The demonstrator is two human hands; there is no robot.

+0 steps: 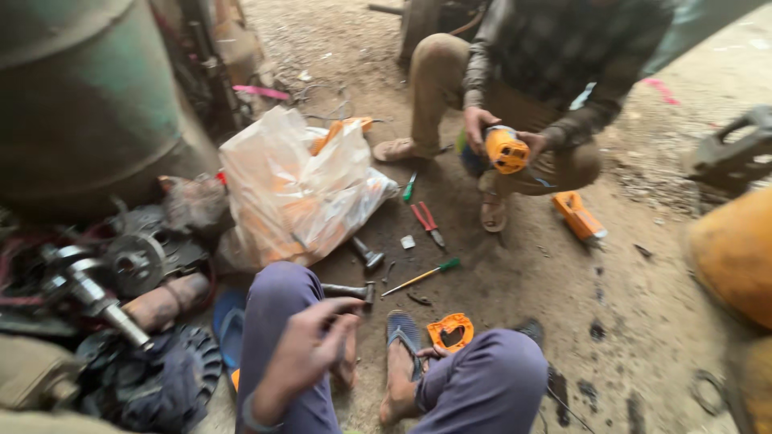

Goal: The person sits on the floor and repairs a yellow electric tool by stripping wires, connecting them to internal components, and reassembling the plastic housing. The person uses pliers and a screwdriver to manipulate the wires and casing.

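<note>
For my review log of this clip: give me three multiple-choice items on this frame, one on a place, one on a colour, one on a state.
1. Where do the red-handled pliers lie?
A. on the dirt ground
B. in the plastic bag
C. on the drum

2. What colour is the tool housing that the co-worker holds?
A. blue
B. orange
C. white

3. How is the left hand?
A. flat on the ground
B. raised over the knee, fingers curled
C. gripping a hammer

Answers: A, they lie on bare dirt; B, the shell is orange; B, it hovers above the purple trouser leg.

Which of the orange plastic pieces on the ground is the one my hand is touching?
The looped orange handle piece by your sandalled foot; your right hand touches its edge. The long orange piece lies apart.
</note>
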